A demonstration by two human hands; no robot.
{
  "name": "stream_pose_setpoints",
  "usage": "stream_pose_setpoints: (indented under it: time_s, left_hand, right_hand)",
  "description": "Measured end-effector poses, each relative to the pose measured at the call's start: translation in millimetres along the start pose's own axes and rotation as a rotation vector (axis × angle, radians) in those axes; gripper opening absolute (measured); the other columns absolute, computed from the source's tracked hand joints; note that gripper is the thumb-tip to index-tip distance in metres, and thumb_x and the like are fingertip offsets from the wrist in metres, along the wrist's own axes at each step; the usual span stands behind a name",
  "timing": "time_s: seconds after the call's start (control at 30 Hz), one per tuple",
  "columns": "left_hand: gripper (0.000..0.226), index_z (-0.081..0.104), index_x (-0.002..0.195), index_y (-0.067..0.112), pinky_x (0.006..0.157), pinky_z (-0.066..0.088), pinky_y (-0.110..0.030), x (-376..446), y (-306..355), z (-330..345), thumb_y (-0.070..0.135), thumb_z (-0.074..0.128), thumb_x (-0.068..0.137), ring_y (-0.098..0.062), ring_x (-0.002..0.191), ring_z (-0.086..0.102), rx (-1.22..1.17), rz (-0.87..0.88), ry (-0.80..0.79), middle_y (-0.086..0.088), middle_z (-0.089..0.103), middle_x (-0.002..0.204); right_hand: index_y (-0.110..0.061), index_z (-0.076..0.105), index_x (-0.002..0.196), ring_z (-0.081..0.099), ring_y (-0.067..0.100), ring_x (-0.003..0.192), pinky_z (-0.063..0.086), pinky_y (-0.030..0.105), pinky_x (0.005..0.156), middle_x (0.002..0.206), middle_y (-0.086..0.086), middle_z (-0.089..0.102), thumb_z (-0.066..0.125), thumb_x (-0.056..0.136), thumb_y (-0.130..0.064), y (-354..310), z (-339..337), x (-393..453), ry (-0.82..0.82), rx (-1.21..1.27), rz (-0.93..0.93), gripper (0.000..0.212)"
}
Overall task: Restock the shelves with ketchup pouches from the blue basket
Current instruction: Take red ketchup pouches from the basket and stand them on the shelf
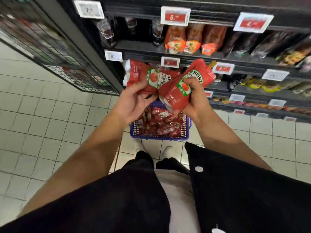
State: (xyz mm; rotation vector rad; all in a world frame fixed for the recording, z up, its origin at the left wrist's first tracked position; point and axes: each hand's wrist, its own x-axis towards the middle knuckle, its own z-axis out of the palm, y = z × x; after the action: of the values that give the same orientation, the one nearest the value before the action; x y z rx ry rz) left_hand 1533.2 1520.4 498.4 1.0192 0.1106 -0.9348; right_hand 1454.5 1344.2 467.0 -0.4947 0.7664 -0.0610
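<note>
My left hand (133, 101) holds a red ketchup pouch (148, 76) by its lower edge, cap end pointing left. My right hand (193, 96) grips a second red Heinz pouch (190, 81), tilted with its cap up to the right. Both pouches are raised in front of the dark shelves (185, 54), above the blue basket (159, 137). The basket stands on the floor by my feet with several more ketchup pouches (159, 121) inside.
Dark shelving runs from centre to right, with orange sauce pouches (183, 39), dark bottles and price tags (175, 15) on its edges. A wire mesh rack (55, 52) stands at the left. The floor (50, 123) is pale tile.
</note>
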Motion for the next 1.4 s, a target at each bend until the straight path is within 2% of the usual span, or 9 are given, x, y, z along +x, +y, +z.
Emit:
stream_pose_setpoints:
  time_s: [0.1, 0.17, 0.23, 0.33, 0.43, 0.67, 0.87, 1.03, 1.4]
  left_hand:
    - [0.083, 0.056, 0.137, 0.006, 0.112, 0.042, -0.052, -27.3, 40.9, -16.4, 0.039, 0.087, 0.068, -0.037, 0.128, 0.053, 0.073, -0.102, -0.161, -0.024, 0.051, 0.142]
    - [0.08, 0.063, 0.132, 0.006, 0.102, 0.053, -0.05, -41.9, 62.2, -18.1, 0.041, 0.09, 0.065, -0.034, 0.12, 0.062, 0.157, -0.187, -0.214, -0.023, 0.058, 0.137]
    - [0.066, 0.076, 0.114, 0.011, 0.086, 0.06, -0.035, -51.1, 76.9, -10.2, 0.043, 0.095, 0.059, -0.024, 0.104, 0.072, 0.399, -0.276, -0.213, -0.017, 0.071, 0.12]
    - [0.038, 0.079, 0.103, 0.018, 0.076, 0.06, -0.028, -57.1, 89.3, 11.6, 0.029, 0.091, 0.069, -0.022, 0.095, 0.075, 0.779, -0.329, -0.215, -0.013, 0.075, 0.113]
    - [0.029, 0.077, 0.1, 0.02, 0.072, 0.06, -0.032, -57.0, 98.9, 29.1, 0.011, 0.087, 0.075, -0.028, 0.092, 0.076, 0.916, -0.17, -0.173, -0.01, 0.077, 0.105]
    - [0.041, 0.073, 0.109, 0.026, 0.083, 0.061, -0.042, -52.4, 139.0, 36.7, 0.026, 0.09, 0.071, -0.029, 0.099, 0.074, 0.779, 0.163, -0.068, -0.007, 0.076, 0.11]
    - [0.025, 0.073, 0.103, 0.036, 0.07, 0.057, -0.02, -32.4, 189.7, 42.2, 0.026, 0.083, 0.083, -0.016, 0.091, 0.076, 0.731, 0.477, -0.031, 0.002, 0.078, 0.103]
    - [0.036, 0.071, 0.106, 0.038, 0.073, 0.058, -0.024, -14.3, 250.0, 50.1, 0.04, 0.084, 0.073, -0.016, 0.092, 0.075, 0.675, 0.678, -0.06, 0.002, 0.078, 0.103]
    - [0.026, 0.07, 0.102, 0.035, 0.068, 0.059, -0.024, 54.0, 385.3, 40.3, 0.045, 0.078, 0.08, -0.018, 0.09, 0.076, 0.654, 0.775, -0.174, 0.002, 0.078, 0.102]
  right_hand:
    - [-0.008, 0.06, 0.103, 0.067, 0.03, 0.086, 0.052, 0.054, 0.099, 0.094, 0.015, 0.069, 0.067, 0.075, -0.012, -33.3, 14.2, -11.3, -0.055, -0.163, -0.057, 0.029]
    - [-0.01, 0.065, 0.094, 0.068, 0.027, 0.075, 0.058, 0.048, 0.087, 0.085, 0.013, 0.071, 0.068, 0.067, -0.009, -52.3, 28.4, -21.5, -0.096, -0.318, -0.081, 0.028]
    - [-0.011, 0.069, 0.088, 0.07, 0.025, 0.068, 0.062, 0.043, 0.075, 0.081, 0.012, 0.072, 0.067, 0.068, -0.004, -65.8, 47.0, -31.5, -0.167, -0.482, -0.098, 0.022]
    - [-0.011, 0.076, 0.081, 0.073, 0.026, 0.072, 0.062, 0.044, 0.069, 0.084, 0.014, 0.075, 0.072, 0.066, -0.003, -79.5, 83.0, -48.4, -0.252, -0.719, -0.094, 0.017]
    - [-0.013, 0.073, 0.087, 0.073, 0.027, 0.077, 0.062, 0.045, 0.07, 0.086, 0.013, 0.075, 0.075, 0.062, -0.007, -93.7, 120.8, -66.8, -0.357, -0.863, -0.128, 0.025]
    - [-0.014, 0.077, 0.076, 0.073, 0.024, 0.069, 0.062, 0.043, 0.07, 0.081, 0.011, 0.075, 0.073, 0.062, -0.003, -139.9, 179.2, -85.5, -0.369, -0.762, -0.359, 0.018]
    - [-0.013, 0.072, 0.093, 0.074, 0.027, 0.081, 0.061, 0.041, 0.072, 0.092, 0.014, 0.076, 0.075, 0.078, -0.004, -147.9, 202.8, -84.1, -0.412, -0.753, -0.448, 0.017]
    - [-0.008, 0.068, 0.104, 0.074, 0.028, 0.083, 0.061, 0.04, 0.071, 0.098, 0.018, 0.076, 0.074, 0.081, -0.019, -154.3, 248.3, -88.1, -0.4, -0.789, -0.55, 0.026]
    - [-0.008, 0.067, 0.106, 0.075, 0.027, 0.078, 0.06, 0.035, 0.065, 0.093, 0.018, 0.076, 0.076, 0.078, -0.032, -153.6, 321.0, -66.1, -0.175, -0.69, -0.676, 0.038]
